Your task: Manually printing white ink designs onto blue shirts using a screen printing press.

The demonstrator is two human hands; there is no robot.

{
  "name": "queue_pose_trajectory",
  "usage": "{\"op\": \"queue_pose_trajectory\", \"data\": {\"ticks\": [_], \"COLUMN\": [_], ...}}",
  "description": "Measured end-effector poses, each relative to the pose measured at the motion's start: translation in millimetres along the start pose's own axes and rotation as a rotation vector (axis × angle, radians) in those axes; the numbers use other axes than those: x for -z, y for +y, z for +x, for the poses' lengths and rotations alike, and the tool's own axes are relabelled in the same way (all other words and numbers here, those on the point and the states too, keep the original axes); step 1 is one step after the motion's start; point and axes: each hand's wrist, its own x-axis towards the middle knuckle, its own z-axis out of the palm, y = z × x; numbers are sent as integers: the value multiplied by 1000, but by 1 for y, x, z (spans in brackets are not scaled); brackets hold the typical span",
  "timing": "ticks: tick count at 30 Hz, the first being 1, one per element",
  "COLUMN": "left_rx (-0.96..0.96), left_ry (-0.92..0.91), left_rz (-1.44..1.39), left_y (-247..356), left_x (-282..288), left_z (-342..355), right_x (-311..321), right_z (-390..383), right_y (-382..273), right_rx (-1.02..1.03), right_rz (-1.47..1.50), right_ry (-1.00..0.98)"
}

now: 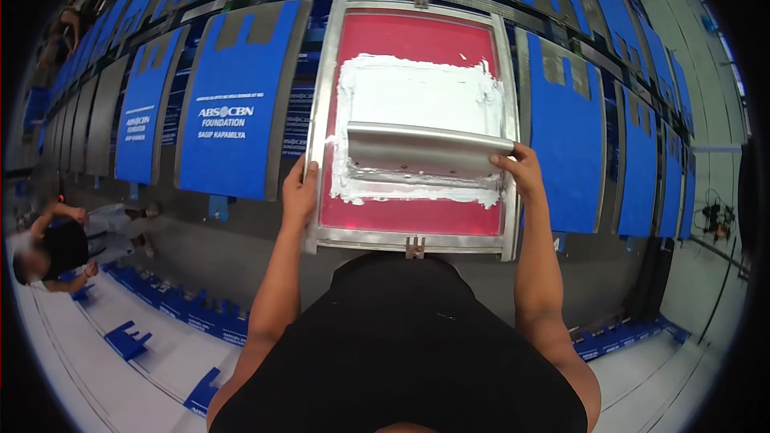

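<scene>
A screen printing frame [508,56] with silver metal rails lies in front of me, its mesh [413,218] pinkish red. White ink [417,96] covers the middle of the mesh in a thick, ragged-edged patch. Across the lower part of that patch lies a wide silver squeegee [429,148], tilted, with ink along its lower edge. My right hand [523,172] grips the squeegee's right end, thumb on the near face. My left hand [300,191] is closed round the left rail of the frame. What lies under the mesh is hidden.
Blue cut-out bags [228,112] lie flat on boards to the left, some bearing white print. More blue bags [565,128], with no print visible, lie to the right. A metal hinge clip [415,247] sits at the frame's near edge. Another person [68,244] is at far left.
</scene>
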Motion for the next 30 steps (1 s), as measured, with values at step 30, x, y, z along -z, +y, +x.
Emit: {"op": "queue_pose_trajectory", "data": {"ticks": [30], "left_rx": [10], "left_ry": [18], "left_rz": [138], "left_y": [-15], "left_x": [-16], "left_z": [18], "right_x": [6], "right_z": [-2], "right_y": [29], "right_rx": [-15], "right_rz": [-3], "right_ry": [-12]}}
